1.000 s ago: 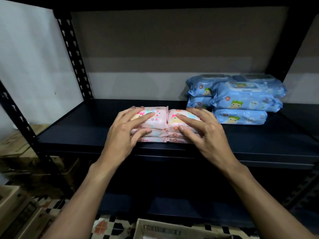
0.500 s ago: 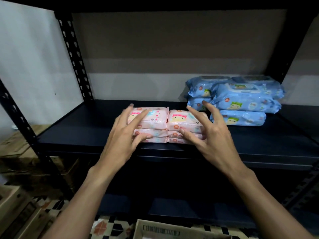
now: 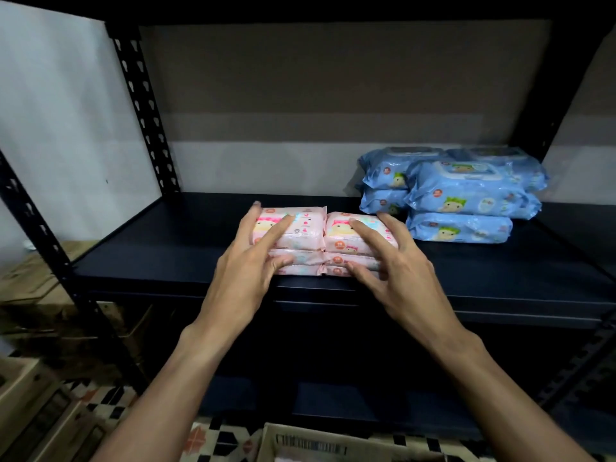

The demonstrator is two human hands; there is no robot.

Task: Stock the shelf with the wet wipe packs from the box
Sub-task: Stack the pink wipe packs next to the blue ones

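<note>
Two short stacks of pink wet wipe packs [image 3: 308,230] stand side by side near the front edge of the dark shelf [image 3: 160,258]. My left hand [image 3: 248,268] rests with spread fingers on the left stack. My right hand [image 3: 393,268] lies with spread fingers over the right stack, its thumb against the stack's front. Neither hand closes around a pack. Larger blue wet wipe packs [image 3: 463,198] are piled at the back right of the shelf. The rim of the cardboard box [image 3: 320,445] shows at the bottom, below my arms.
A black perforated upright [image 3: 143,108] stands at the back left, another [image 3: 36,228] at the front left. Cardboard boxes [image 3: 30,415] sit on the patterned floor to the left. A lower shelf [image 3: 333,405] lies in shadow beneath.
Both hands lifted off the pink stacks with fingers spread half a second ago, and now lie on them again, fingers still apart. The pink stacks stay in place.
</note>
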